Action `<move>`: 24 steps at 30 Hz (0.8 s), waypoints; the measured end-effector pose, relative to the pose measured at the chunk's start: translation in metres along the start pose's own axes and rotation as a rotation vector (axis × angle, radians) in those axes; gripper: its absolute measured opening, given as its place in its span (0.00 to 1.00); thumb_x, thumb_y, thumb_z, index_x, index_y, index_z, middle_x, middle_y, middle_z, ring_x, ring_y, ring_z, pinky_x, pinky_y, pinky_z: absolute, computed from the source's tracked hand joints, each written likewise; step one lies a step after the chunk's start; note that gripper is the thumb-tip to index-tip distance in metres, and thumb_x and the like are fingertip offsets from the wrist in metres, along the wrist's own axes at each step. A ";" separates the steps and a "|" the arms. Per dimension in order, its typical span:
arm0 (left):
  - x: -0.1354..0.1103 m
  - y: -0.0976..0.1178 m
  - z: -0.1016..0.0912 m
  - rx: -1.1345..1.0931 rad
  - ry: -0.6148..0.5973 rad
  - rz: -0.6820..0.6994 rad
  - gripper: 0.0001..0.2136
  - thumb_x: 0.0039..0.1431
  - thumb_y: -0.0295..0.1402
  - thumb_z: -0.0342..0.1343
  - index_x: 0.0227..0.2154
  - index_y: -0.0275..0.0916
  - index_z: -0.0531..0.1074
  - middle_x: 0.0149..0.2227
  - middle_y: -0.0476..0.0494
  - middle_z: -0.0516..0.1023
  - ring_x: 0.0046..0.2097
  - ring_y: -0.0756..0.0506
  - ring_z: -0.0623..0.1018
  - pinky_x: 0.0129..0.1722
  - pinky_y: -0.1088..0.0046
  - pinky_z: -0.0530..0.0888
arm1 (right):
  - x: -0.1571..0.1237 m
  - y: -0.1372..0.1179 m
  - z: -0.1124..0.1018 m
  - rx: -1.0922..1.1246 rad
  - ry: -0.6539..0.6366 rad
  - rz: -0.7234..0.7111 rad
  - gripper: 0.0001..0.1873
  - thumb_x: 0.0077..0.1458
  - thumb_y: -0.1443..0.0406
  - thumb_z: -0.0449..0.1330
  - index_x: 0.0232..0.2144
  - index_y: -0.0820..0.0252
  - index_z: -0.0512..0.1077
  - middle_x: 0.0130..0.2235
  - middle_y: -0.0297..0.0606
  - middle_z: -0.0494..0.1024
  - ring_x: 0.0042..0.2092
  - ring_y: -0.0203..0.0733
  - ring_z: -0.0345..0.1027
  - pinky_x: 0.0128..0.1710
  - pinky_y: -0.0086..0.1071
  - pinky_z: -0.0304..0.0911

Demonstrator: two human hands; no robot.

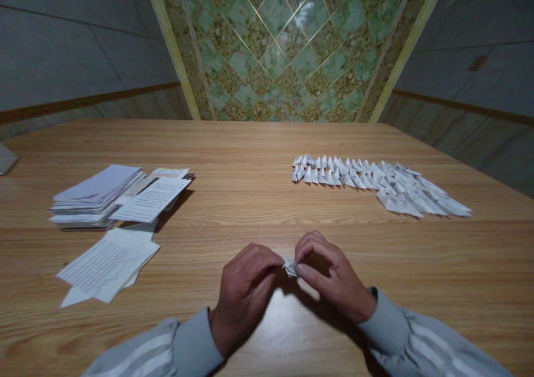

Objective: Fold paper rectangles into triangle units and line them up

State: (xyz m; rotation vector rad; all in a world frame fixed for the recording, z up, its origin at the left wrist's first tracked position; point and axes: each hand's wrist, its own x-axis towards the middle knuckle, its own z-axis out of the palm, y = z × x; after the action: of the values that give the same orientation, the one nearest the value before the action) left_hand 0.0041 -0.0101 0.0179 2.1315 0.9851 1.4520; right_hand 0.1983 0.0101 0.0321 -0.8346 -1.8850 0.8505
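Note:
A small folded piece of printed paper point(290, 267) is held between my two hands, above the near middle of the table. My left hand point(249, 285) pinches its left end between thumb and fingers. On the other side, my right hand point(334, 274) grips the right end with thumb and curled index finger. The fingers cover much of the paper, so its full shape is hidden. Farther off to the right stand rows of small folded paper pieces point(350, 172) with pointed tips, overlapping more closely toward the right end.
To the left lies a stack of paper sheets point(92, 193), with printed sheets point(152, 199) leaning beside it. Loose printed sheets point(108, 260) are spread nearer to me. A pale object point(6, 159) shows at the left edge. The wooden table point(233, 149) reaches toward a patterned tiled wall.

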 end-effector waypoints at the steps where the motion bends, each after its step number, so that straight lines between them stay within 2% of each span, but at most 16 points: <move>1: 0.000 0.000 0.000 -0.010 0.003 0.012 0.08 0.60 0.23 0.59 0.38 0.42 0.76 0.31 0.45 0.77 0.33 0.47 0.76 0.33 0.74 0.72 | 0.000 0.000 0.000 0.004 0.004 0.007 0.12 0.62 0.57 0.59 0.29 0.57 0.71 0.30 0.36 0.73 0.36 0.42 0.66 0.39 0.37 0.60; 5: 0.002 -0.001 0.001 -0.052 -0.018 0.030 0.11 0.62 0.24 0.57 0.43 0.44 0.77 0.33 0.45 0.76 0.34 0.48 0.77 0.32 0.75 0.72 | -0.001 0.002 0.000 0.035 0.004 0.033 0.12 0.62 0.57 0.58 0.29 0.57 0.71 0.31 0.36 0.73 0.37 0.42 0.66 0.39 0.36 0.60; 10: 0.003 0.004 0.002 -0.097 -0.074 -0.041 0.09 0.62 0.22 0.53 0.37 0.41 0.76 0.33 0.45 0.74 0.34 0.48 0.75 0.32 0.75 0.71 | -0.001 0.001 0.000 0.061 -0.015 0.051 0.13 0.62 0.56 0.57 0.30 0.57 0.70 0.32 0.36 0.72 0.37 0.42 0.65 0.39 0.36 0.61; 13: 0.003 0.005 0.003 -0.121 -0.109 -0.132 0.07 0.62 0.24 0.55 0.33 0.40 0.75 0.32 0.46 0.74 0.34 0.48 0.75 0.33 0.75 0.70 | -0.001 0.000 0.000 0.045 -0.020 0.051 0.11 0.63 0.58 0.56 0.31 0.58 0.70 0.32 0.37 0.73 0.37 0.43 0.65 0.38 0.36 0.61; 19: 0.005 -0.001 0.005 -0.208 -0.068 -0.313 0.05 0.63 0.28 0.57 0.31 0.40 0.75 0.31 0.48 0.74 0.34 0.48 0.74 0.34 0.76 0.69 | -0.002 -0.003 0.001 -0.083 0.035 -0.049 0.07 0.63 0.62 0.56 0.35 0.57 0.71 0.33 0.36 0.74 0.37 0.43 0.66 0.39 0.37 0.59; 24: 0.003 -0.002 0.007 -0.231 -0.072 -0.386 0.05 0.62 0.30 0.58 0.30 0.39 0.76 0.30 0.48 0.75 0.32 0.48 0.74 0.32 0.76 0.68 | -0.003 -0.005 0.007 -0.247 0.051 -0.101 0.07 0.57 0.61 0.64 0.35 0.58 0.71 0.32 0.36 0.75 0.36 0.43 0.65 0.37 0.37 0.57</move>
State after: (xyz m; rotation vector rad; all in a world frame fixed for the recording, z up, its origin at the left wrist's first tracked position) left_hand 0.0108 -0.0054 0.0157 1.7051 1.0723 1.2241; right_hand 0.1921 0.0034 0.0321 -0.8924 -1.9942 0.5364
